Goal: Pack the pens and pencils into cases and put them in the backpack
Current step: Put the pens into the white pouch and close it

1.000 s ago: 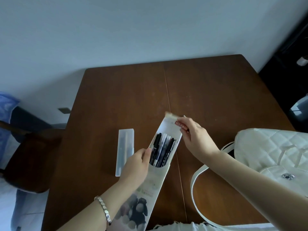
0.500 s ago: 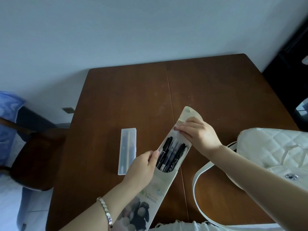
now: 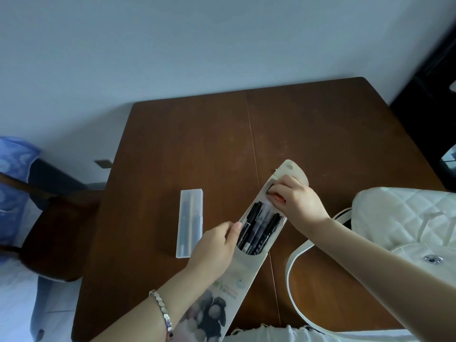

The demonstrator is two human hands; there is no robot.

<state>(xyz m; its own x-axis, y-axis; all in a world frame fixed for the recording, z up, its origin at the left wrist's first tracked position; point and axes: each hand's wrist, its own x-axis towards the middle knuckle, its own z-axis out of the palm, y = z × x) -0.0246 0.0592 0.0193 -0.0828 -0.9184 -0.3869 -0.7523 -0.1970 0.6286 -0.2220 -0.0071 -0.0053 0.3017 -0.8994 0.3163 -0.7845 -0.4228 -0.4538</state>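
Observation:
A long cream pencil case [image 3: 243, 277] with a dark animal print lies slantwise on the brown table [image 3: 197, 144], its flap open at the far end. Several black pens [image 3: 259, 227] show in its opening. My left hand [image 3: 214, 245] grips the case's left edge beside the pens. My right hand [image 3: 294, 201] presses its fingertips on the case just under the flap, above the pen tips. A translucent plastic pen box [image 3: 190, 224] lies closed to the left of the case. The white quilted backpack [image 3: 404, 218] rests at the right, its strap looping toward me.
A dark wooden chair [image 3: 49, 230] with a blue cloth stands off the table's left side. Dark furniture [image 3: 431, 82] sits beyond the right corner. A white wall runs behind the table.
My right hand has pushed the flap back and down flat, then slid its fingertips onto the case above the pens. The case has shifted slightly to the right. My left hand keeps its grip.

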